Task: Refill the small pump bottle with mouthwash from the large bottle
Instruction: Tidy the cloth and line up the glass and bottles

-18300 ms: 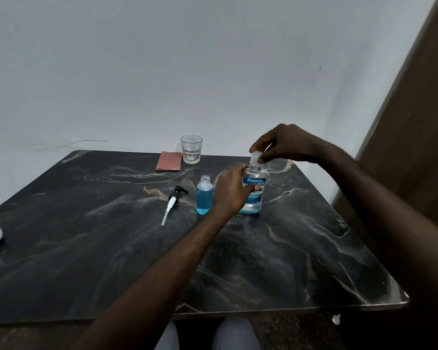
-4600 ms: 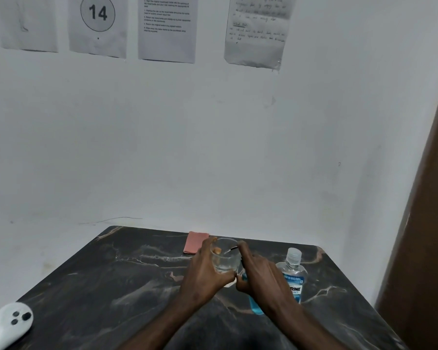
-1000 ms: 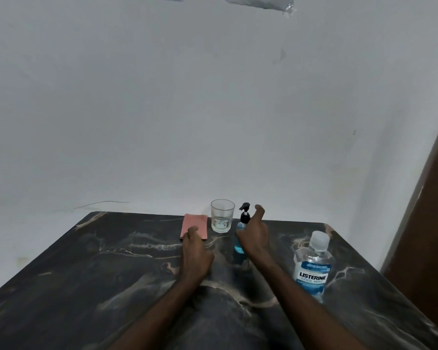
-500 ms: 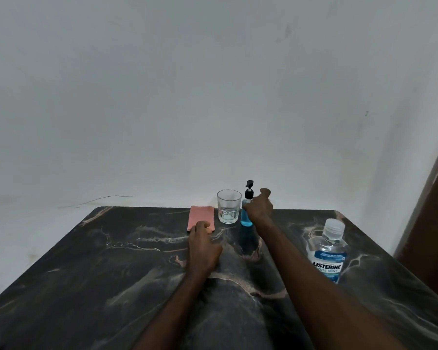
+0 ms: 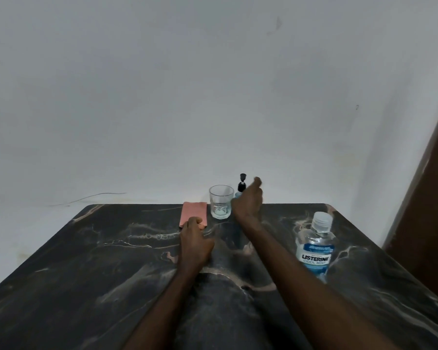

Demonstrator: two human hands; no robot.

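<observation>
at the counter [image 5: 86, 261] far edge a folded cloth [image 5: 194, 213] lies, a glass [image 5: 221, 205] at its 3 o'clock, the small pump bottle [image 5: 242, 184] at the glass's 3 o'clock behind the right hand [image 5: 247, 202]. the large bottle [image 5: 315, 246] stands well apart at 4 o'clock; the left hand [image 5: 195, 242] lies at the cloth's 6 o'clock.

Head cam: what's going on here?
A person is at a dark marble table. Their right hand is at the small pump bottle, pump fitted, beside the glass at the far edge; whether it grips is unclear. The left hand rests at the near edge of the pink cloth. The large bottle stands capped to the right, untouched.
</observation>
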